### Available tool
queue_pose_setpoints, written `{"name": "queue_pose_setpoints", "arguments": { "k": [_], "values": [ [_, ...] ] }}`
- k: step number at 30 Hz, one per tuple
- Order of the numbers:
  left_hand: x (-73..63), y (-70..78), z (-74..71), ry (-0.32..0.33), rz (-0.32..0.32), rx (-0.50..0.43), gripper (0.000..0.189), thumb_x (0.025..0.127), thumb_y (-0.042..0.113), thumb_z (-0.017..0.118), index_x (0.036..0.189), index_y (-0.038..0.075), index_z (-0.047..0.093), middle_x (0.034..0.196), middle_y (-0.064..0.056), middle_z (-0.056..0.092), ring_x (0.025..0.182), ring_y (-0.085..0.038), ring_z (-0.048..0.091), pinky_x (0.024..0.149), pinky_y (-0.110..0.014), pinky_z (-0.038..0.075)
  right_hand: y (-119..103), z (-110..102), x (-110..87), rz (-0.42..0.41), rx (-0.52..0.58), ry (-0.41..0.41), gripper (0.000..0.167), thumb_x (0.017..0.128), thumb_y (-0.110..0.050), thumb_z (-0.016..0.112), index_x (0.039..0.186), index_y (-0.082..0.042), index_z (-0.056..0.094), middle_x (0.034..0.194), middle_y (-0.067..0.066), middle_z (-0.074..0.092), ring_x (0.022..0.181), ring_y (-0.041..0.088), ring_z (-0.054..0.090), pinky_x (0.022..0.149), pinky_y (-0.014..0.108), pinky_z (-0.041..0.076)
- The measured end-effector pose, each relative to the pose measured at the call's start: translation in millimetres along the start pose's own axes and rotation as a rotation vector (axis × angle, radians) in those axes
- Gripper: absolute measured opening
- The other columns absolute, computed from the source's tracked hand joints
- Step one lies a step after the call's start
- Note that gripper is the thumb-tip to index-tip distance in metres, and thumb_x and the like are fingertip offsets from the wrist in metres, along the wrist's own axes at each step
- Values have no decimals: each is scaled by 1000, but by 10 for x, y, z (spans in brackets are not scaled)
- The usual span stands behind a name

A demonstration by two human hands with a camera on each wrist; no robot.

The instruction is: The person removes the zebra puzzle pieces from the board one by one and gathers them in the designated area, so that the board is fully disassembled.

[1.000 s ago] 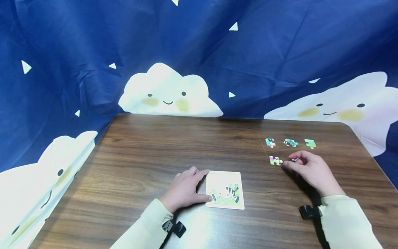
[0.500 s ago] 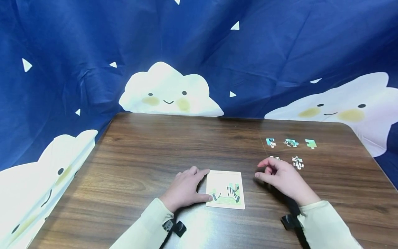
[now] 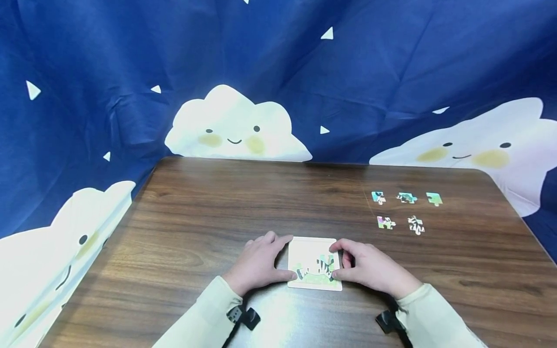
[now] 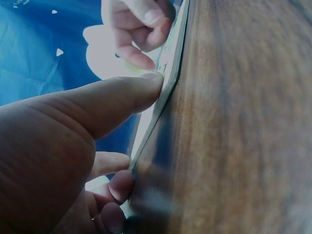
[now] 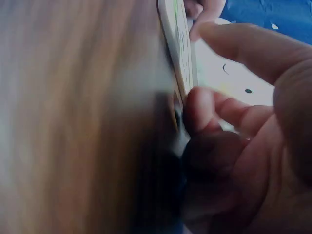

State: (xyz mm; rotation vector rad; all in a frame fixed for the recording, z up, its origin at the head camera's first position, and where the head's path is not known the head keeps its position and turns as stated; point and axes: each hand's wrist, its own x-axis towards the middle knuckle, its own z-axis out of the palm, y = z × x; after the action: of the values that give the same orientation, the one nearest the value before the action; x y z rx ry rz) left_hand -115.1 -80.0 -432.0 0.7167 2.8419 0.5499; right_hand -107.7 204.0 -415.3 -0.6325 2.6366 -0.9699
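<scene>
A square, pale-rimmed jigsaw board (image 3: 304,249) lies flat on the table, with part of a zebra picture along its lower half. My left hand (image 3: 260,266) spans its left side, thumb pressing near the lower corner and index fingertip at the upper one. In the left wrist view the straight thumb (image 4: 117,97) lies on the board's edge (image 4: 171,80). On the opposite side, my right hand (image 3: 374,268) touches the board with thumb and index finger spread, the other fingers curled beneath. No puzzle piece shows in either hand, though part of the right fingers' underside is hidden.
Several loose jigsaw pieces lie in two rows at the right rear, among them a green piece (image 3: 434,198), a pink-and-white piece (image 3: 385,223) and a striped piece (image 3: 416,225). Behind the wooden table (image 3: 243,203) hangs a blue curtain (image 3: 261,58) with clouds.
My right hand has moved left and nearer, from beside the loose pieces to the board's right side. The left hand stays at the board, and the loose pieces lie where they were.
</scene>
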Motion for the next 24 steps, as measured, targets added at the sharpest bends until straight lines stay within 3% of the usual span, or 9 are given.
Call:
{"name": "queue_pose_setpoints", "arguments": {
  "k": [8,24],
  "values": [
    [5,2,-1,-2,-4,1,86,74,60,78,146,20,53,93,5,48,81,-13,48,71,-29,34,-41,53,-1,-34,-71,10,37,80,-27,83,108,-15,62,68,-16,48,58,-2,43,60,23,39],
    [8,-6,-8,-7,0,-10,86,75,59,78,147,20,52,97,5,50,86,-13,50,75,-31,36,-105,119,10,18,23,71,37,72,-11,87,99,-15,62,81,-9,55,68,5,49,66,25,41]
  ]
}}
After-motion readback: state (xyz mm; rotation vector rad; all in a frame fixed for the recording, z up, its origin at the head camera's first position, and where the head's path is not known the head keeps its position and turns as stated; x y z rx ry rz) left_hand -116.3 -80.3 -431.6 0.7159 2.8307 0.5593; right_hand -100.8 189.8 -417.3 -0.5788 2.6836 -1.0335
